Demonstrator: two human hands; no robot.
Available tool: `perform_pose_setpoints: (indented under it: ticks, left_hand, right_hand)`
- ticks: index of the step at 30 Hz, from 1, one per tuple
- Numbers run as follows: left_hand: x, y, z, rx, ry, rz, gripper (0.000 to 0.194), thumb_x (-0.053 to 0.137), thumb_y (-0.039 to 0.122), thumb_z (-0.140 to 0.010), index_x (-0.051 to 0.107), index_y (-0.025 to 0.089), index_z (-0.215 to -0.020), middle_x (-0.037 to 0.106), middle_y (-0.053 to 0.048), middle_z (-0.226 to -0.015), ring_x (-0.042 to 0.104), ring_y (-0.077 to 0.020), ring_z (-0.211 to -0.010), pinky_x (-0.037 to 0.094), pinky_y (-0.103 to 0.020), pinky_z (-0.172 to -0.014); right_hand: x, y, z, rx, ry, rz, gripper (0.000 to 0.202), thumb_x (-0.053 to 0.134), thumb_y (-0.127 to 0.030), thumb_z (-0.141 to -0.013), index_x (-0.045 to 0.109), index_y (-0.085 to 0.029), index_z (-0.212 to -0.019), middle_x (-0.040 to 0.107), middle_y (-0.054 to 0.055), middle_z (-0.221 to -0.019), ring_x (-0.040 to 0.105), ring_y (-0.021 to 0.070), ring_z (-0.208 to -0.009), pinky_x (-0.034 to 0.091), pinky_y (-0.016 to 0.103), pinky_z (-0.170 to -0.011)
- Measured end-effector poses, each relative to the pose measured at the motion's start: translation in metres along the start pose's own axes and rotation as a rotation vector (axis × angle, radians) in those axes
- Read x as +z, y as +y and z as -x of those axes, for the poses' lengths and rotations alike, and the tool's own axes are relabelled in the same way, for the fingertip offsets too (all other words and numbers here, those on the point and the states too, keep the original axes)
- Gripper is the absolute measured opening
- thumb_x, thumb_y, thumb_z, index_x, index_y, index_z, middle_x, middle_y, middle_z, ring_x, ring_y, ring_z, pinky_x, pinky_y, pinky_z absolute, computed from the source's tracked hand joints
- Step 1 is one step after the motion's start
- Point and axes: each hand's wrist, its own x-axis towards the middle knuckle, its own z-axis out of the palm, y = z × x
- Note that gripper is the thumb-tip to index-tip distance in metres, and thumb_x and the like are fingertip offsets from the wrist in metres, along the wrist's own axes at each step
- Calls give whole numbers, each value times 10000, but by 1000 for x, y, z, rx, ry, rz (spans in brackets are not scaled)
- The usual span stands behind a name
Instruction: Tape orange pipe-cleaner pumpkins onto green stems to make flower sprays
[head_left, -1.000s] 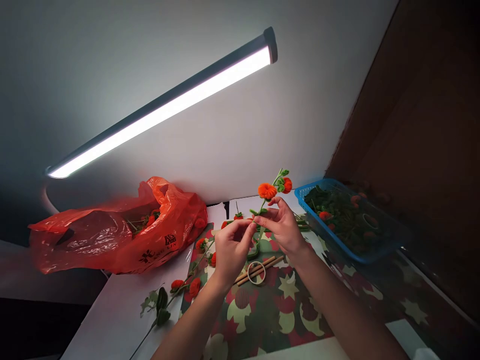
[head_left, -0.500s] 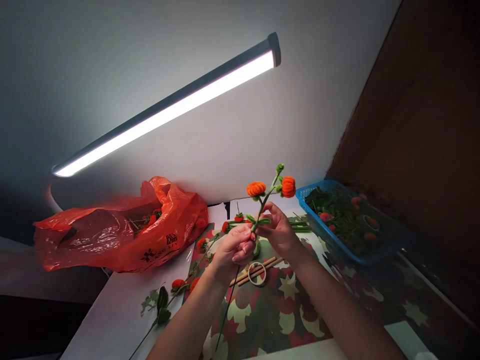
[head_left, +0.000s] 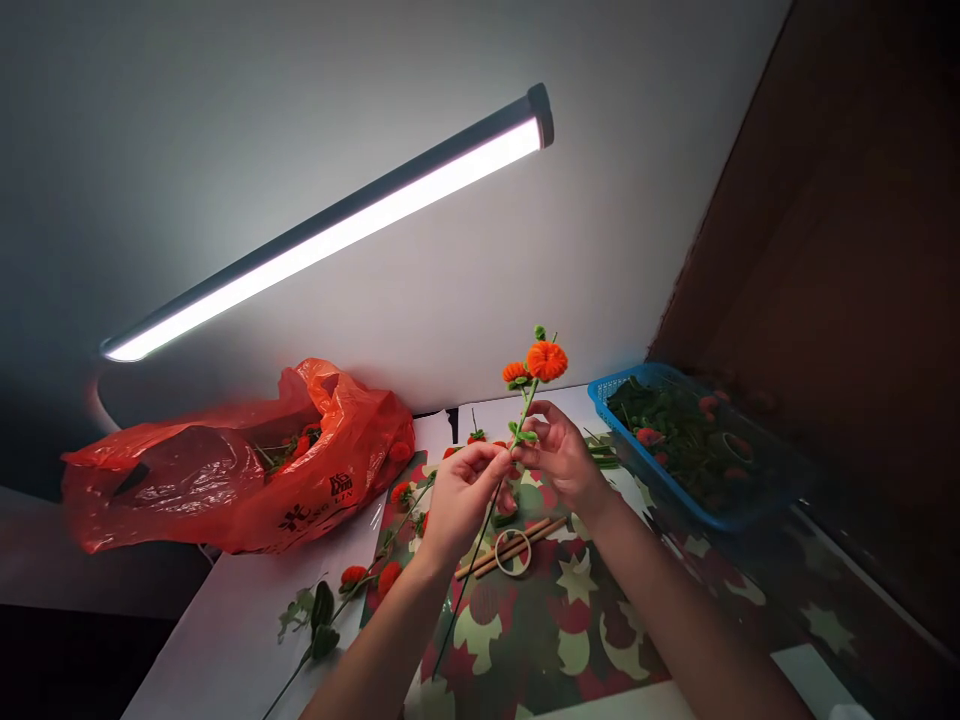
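Over the middle of the table I hold up an artificial flower stem (head_left: 547, 361) with fuzzy orange heads, small green leaves and a green bud at its tip. My left hand (head_left: 466, 498) pinches the green stalk just below the lower leaves. Beside it, my right hand (head_left: 562, 460) is closed with its fingertips at the stalk near those same leaves; its exact grip is partly hidden. A thin dark stem end runs down below my left hand toward the patterned mat (head_left: 574, 650).
A red plastic bag (head_left: 247, 490) with orange flowers inside lies at left. A finished-looking flower branch (head_left: 352, 590) rests on white paper. Two wooden sticks (head_left: 480, 560) and a pale ring (head_left: 513, 572) lie on the mat. A blue basket (head_left: 637, 455) of greenery stands at right; a lit lamp (head_left: 330, 235) hangs above.
The flower stem has turned in my fingers, so one orange head now faces me and the heads sit closer together. My left hand's grip has shifted slightly.
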Motion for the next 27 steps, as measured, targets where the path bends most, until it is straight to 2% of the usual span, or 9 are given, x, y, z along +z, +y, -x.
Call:
perform_pose_setpoints:
  ticks: [2,3,6,9,13,16,21,24,27]
  left_hand:
    - [5,1,4,147,124,-142,159,666,290,-722,615,142,-751,603,8,-616,531,-77,-425,420,-198,-427]
    - [7,1,6,187,149,-188,153,660,287,-727,622,143,-762,604,7,-618,529,-78,-428,416,-198,-423]
    - [6,2,6,169,124,-163,160,627,299,-755,615,140,-740,584,15,-574,484,-60,-382,358,-176,-365]
    - [0,6,3,31,14,51,188,648,290,-734,569,131,-670,555,33,-511,409,-24,-310,276,-140,-311]
    - [-6,6,0,-171,-237,366,215,664,288,-710,541,121,-651,510,48,-454,298,12,-242,166,-106,-258]
    - [-6,1,0,-307,-410,567,181,636,273,-738,543,125,-692,444,78,-444,199,28,-222,153,-98,-241]
    - [-7,-9,-1,-366,-536,688,114,591,238,-779,557,134,-748,397,95,-437,151,25,-213,148,-94,-235]
    - [-10,-9,-4,-353,-489,561,166,589,295,-785,561,137,-739,425,85,-429,235,9,-215,181,-107,-244]
    - [-11,-3,-6,-206,-263,187,227,636,333,-751,570,123,-693,558,24,-509,487,-50,-346,363,-146,-353]
  right_hand:
    - [4,1,0,-47,92,55,437,763,-111,-585,506,-244,-913,600,-85,-641,587,92,-635,454,230,-677]
    - [6,1,1,-65,133,84,427,760,-111,-586,503,-239,-902,608,-84,-631,589,96,-634,450,235,-680]
    - [11,2,3,-86,204,134,434,768,-109,-569,493,-230,-883,621,-84,-602,596,108,-629,444,243,-678]
    - [14,1,6,-66,169,75,451,776,-111,-560,483,-232,-881,627,-89,-593,594,105,-598,446,241,-659]
    - [12,2,6,-12,7,-81,431,772,-109,-578,480,-247,-864,608,-103,-599,581,86,-549,441,212,-589]
    - [10,5,6,35,-92,-136,411,772,-134,-600,475,-252,-857,594,-103,-600,567,76,-507,436,208,-570]
    - [7,7,6,139,-166,-191,437,799,-251,-585,486,-227,-890,603,-81,-603,581,81,-516,452,215,-592]
    - [5,3,5,127,-135,-133,389,792,-227,-592,489,-211,-836,628,-68,-608,583,82,-505,446,206,-553]
    - [3,-2,3,53,13,-40,408,794,-138,-558,487,-215,-815,620,-94,-562,590,86,-516,445,201,-551]
